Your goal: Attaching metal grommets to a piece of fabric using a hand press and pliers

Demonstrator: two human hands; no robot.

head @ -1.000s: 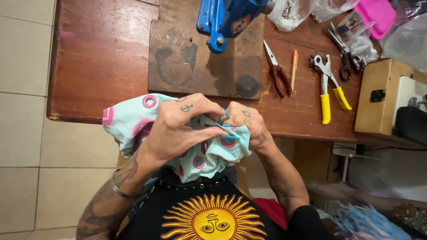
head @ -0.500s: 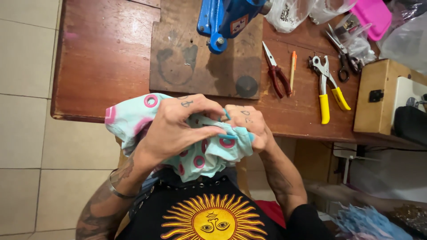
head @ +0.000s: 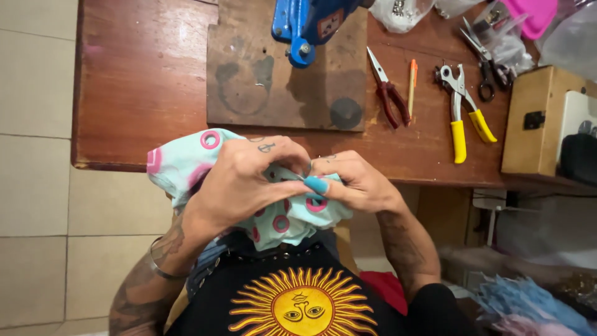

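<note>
Both hands [head: 298, 180] pinch bunched mint cloth [head: 186, 162], trailing left across the lap

A small sewing workshop: wooden worktop [head: 143, 81] with a blue press [head: 308, 25], pliers [head: 388, 93], punch pliers [head: 463, 112] and scissors [head: 488, 62]

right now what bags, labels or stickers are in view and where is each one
Sticker: on the blue press at the top of the table, small slanted rectangle, orange and white.
Clear plastic bag: top edge, right of the press, see-through, small metal bits inside.
Clear plastic bags: top right corner, crumpled, by the black-handled scissors.
No screens in view.
</note>
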